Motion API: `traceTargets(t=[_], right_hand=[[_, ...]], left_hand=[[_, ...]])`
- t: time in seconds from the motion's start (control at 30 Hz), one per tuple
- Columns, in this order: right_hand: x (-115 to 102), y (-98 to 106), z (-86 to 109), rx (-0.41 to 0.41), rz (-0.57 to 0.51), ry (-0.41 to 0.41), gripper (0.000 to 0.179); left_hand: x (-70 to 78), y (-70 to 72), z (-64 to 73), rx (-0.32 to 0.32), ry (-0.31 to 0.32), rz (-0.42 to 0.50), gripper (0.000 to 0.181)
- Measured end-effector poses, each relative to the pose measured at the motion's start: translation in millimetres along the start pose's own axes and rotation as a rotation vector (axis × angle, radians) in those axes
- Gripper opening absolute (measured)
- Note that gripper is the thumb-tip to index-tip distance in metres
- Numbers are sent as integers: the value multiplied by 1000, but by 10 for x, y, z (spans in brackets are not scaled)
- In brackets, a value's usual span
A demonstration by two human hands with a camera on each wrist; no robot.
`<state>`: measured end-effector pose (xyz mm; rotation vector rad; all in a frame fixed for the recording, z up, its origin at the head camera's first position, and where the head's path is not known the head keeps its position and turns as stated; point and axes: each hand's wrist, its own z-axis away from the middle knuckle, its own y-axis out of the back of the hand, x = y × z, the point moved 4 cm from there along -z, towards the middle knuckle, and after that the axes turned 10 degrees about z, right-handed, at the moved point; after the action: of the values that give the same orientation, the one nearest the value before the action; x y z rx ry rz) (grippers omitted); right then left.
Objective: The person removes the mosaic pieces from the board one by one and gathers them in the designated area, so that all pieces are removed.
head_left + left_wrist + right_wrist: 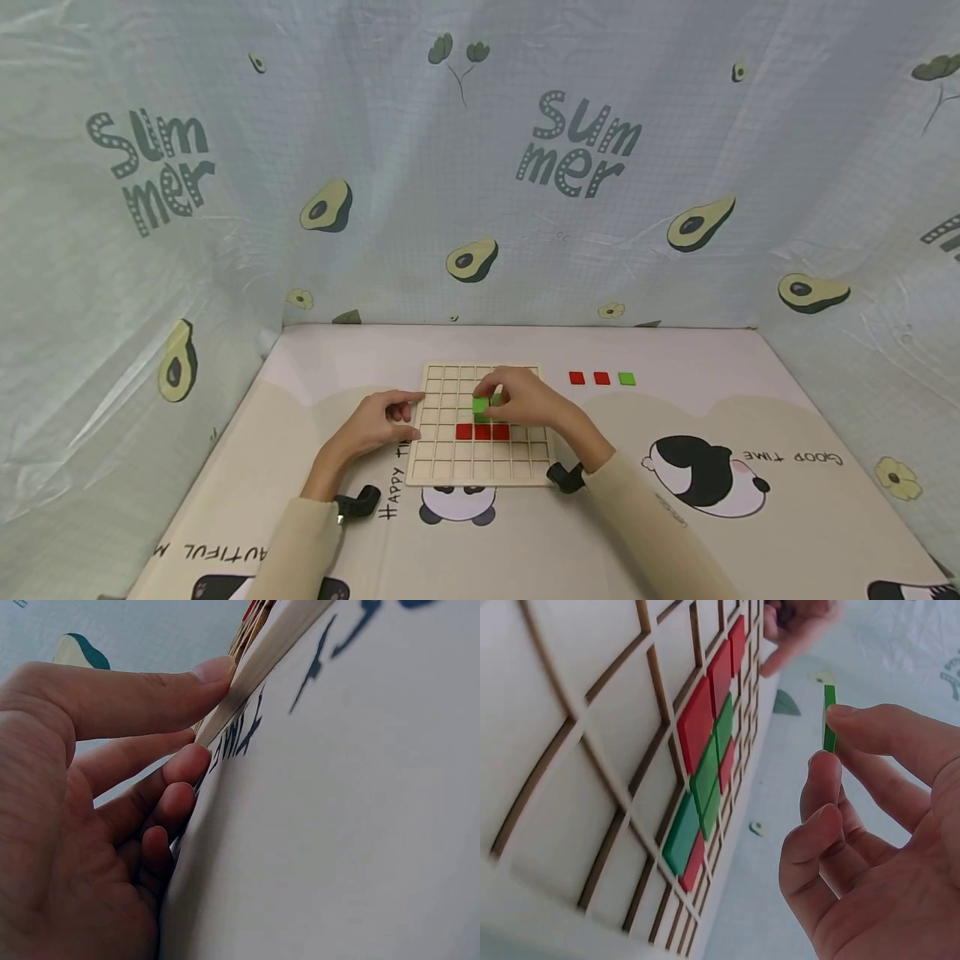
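Note:
My right hand (525, 398) pinches a small square green tile (829, 720) between thumb and fingertips, raised above a wooden grid board (480, 482). On the board, a row of three red tiles (482, 432) lies in the cells. Beyond that row, the right wrist view shows several green tiles (705, 784) and more red ones beside them; in the head view my right hand partly covers these. My left hand (378, 421) touches the board's left edge with thumb and index finger extended, the other fingers bent, and it holds no tile.
To the right of the board, two loose red tiles (602, 378) and a loose green tile (627, 378) lie in a line on the table. The table cover (600, 542) has panda prints and lettering. A patterned curtain (390, 275) closes off the back and both sides.

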<state>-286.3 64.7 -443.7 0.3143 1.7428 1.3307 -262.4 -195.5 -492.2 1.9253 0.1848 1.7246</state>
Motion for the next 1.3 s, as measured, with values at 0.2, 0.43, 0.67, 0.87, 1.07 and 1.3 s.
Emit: traceTargets(t=[0.2, 0.43, 0.67, 0.87, 1.07, 1.3], right_hand=[[116, 121, 178, 29, 9, -11, 26], [284, 257, 404, 60, -21, -40, 29], [449, 372, 608, 104, -31, -49, 30], [594, 454, 770, 117, -60, -65, 31], [792, 545, 914, 134, -79, -113, 31], [1027, 640, 1086, 155, -74, -165, 30]], left_hand=[[-4, -7, -6, -2, -1, 1, 65], [-12, -1, 14, 0, 2, 5, 66], [-14, 10, 36, -4, 6, 4, 67], [-14, 11, 38, -7, -3, 7, 67], [-18, 6, 41, -4, 5, 9, 66], [-21, -2, 42, -2, 5, 9, 66]])
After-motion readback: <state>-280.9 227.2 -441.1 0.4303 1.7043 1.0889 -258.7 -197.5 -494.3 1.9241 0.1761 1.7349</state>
